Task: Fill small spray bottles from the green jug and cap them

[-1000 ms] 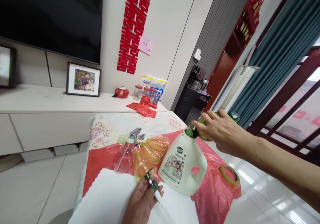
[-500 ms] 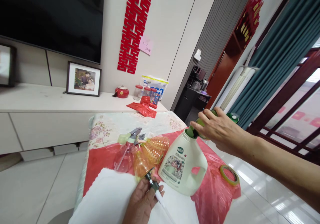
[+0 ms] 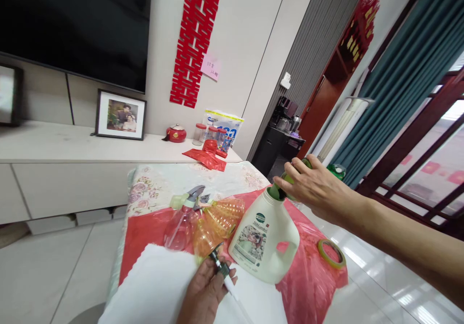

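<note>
Tipped over, a green bottle (image 3: 289, 181) has its neck at the open mouth of a pale laundry detergent jug (image 3: 266, 239). My right hand (image 3: 308, 181) grips that bottle from above and covers most of it. Upright on the table, the jug shows its printed label and a side handle. Low in the middle, my left hand (image 3: 208, 285) is closed around a black pump head (image 3: 222, 266) with a white tube. Just beyond it lie orange ribbed spray bottles (image 3: 224, 215), and a clear pink spray bottle (image 3: 179, 230) stands to their left.
White sheets (image 3: 155, 285) and a red plastic cover (image 3: 145, 232) lie on the floral tablecloth (image 3: 152, 184). A roll of tape (image 3: 331, 254) rests at the right edge. Behind, the white cabinet (image 3: 65, 143) carries a picture frame (image 3: 121, 115), a red pot (image 3: 176, 133) and red-lidded jars (image 3: 199, 134).
Both hands keep their holds, and the bottle stays tilted at the jug's mouth. The view has shifted very slightly; nothing else visibly differs.
</note>
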`<state>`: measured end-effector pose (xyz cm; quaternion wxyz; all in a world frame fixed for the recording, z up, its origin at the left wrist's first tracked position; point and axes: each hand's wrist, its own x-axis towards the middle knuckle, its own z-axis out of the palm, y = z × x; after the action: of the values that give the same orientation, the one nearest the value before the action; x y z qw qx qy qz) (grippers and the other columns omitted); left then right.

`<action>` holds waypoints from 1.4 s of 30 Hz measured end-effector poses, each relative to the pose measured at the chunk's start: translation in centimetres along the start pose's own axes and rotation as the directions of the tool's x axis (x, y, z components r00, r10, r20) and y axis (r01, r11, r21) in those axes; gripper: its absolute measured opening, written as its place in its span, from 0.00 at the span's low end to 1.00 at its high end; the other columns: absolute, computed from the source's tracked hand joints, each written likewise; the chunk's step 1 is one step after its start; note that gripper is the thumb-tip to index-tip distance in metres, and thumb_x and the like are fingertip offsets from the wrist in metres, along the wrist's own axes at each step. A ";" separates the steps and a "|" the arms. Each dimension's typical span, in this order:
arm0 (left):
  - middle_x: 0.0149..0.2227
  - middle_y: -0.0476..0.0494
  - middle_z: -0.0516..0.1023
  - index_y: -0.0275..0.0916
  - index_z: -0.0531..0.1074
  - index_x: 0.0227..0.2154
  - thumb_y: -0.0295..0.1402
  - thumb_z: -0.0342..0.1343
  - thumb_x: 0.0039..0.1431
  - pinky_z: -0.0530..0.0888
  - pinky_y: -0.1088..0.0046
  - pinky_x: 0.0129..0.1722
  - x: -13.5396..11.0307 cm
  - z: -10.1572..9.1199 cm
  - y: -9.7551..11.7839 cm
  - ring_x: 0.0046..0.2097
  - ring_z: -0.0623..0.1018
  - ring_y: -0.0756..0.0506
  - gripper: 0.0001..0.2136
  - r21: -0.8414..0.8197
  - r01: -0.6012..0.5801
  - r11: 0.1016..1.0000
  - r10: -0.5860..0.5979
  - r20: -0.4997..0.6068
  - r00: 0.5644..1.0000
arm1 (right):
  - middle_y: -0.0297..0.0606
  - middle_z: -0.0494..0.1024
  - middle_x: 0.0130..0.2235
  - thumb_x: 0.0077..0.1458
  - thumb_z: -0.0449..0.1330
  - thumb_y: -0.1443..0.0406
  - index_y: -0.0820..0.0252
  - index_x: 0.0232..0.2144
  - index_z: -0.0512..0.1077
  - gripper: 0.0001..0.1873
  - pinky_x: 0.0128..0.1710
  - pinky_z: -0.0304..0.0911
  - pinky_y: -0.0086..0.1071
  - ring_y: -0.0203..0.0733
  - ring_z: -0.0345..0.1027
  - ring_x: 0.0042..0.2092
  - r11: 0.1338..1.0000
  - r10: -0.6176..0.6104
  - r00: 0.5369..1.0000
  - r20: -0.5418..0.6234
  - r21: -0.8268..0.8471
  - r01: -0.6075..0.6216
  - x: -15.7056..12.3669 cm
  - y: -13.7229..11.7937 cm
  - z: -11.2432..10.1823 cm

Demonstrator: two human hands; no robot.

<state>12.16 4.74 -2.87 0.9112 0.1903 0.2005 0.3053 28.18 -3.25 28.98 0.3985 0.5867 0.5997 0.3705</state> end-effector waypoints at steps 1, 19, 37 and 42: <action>0.37 0.44 0.84 0.40 0.79 0.37 0.35 0.79 0.33 0.80 0.61 0.45 0.0 0.0 0.0 0.39 0.84 0.39 0.25 -0.003 0.000 1.000 0.000 -0.005 1.000 | 0.43 0.70 0.42 0.51 0.56 0.74 0.54 0.49 0.68 0.23 0.43 0.52 0.46 0.54 0.63 0.43 1.000 0.002 1.000 0.001 -0.003 -0.002 0.0 0.0 0.0; 0.37 0.46 0.83 0.41 0.77 0.41 0.34 0.78 0.35 0.80 0.60 0.49 0.0 -0.1 0.0 0.41 0.84 0.41 0.26 -0.023 0.011 1.000 -0.011 -0.026 1.000 | 0.49 0.70 0.48 0.46 0.55 0.77 0.56 0.60 0.64 0.37 0.46 0.58 0.49 0.56 0.65 0.49 0.979 0.071 0.994 0.077 0.185 -0.084 -1.0 0.0 0.7; 0.42 0.47 0.82 0.43 0.76 0.43 0.29 0.75 0.42 0.81 0.71 0.44 -1.6 2.2 2.5 0.42 0.82 0.47 0.23 -0.140 -0.133 0.981 0.125 -0.068 0.990 | 0.36 0.62 0.64 0.42 0.60 0.69 0.41 0.68 0.49 0.51 0.61 0.60 0.47 0.54 0.59 0.63 -0.089 0.125 0.904 0.409 0.912 -0.400 -12.7 -13.5 3.0; 0.40 0.49 0.82 0.43 0.73 0.37 0.26 0.73 0.43 0.81 0.69 0.45 -2.7 3.6 3.7 0.42 0.83 0.46 0.18 -0.129 -0.208 0.970 0.191 -0.129 0.973 | 0.42 0.59 0.64 0.42 0.60 0.69 0.46 0.69 0.49 0.51 0.62 0.57 0.48 0.53 0.58 0.62 -0.069 0.100 0.861 0.499 0.867 -0.494 -13.3 -19.6 4.5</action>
<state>10.16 4.96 2.60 0.8739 0.1265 0.2105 0.4194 24.24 -17.42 9.84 -0.1402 0.8549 0.4714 -0.1650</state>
